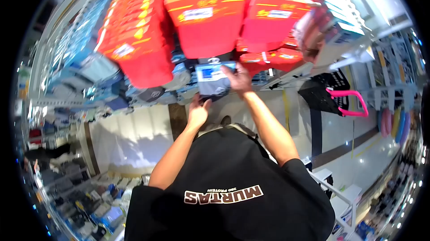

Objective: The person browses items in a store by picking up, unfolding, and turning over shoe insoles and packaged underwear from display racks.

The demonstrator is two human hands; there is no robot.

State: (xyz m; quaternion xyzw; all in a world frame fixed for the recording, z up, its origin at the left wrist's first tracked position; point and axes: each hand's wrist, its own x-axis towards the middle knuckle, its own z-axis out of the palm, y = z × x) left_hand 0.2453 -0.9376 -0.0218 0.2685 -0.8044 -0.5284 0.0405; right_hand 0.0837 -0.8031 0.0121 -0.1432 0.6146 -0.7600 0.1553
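A pack of grey socks [215, 86] with a blue and white label hangs below the red rows at the front of the rack. My right hand [240, 79] grips its right edge, the thumb lying over the label side. At the lower left corner of the pack is my left hand [198, 112], its thumb and fingers closed about the bottom edge. Directly above hang red sock packs [206, 30] in dense rows. Other grey socks [179, 77] hang to the left of the pack, partly hidden.
Light blue packs [76, 62] fill the rack's left side. A black basket with a pink handle [354, 103] stands on the floor at the right. Colourful rings [394, 124] are farther right. Behind me, a shelf holds mixed packs [107, 209], and a white metal rail [333, 187] runs nearby.
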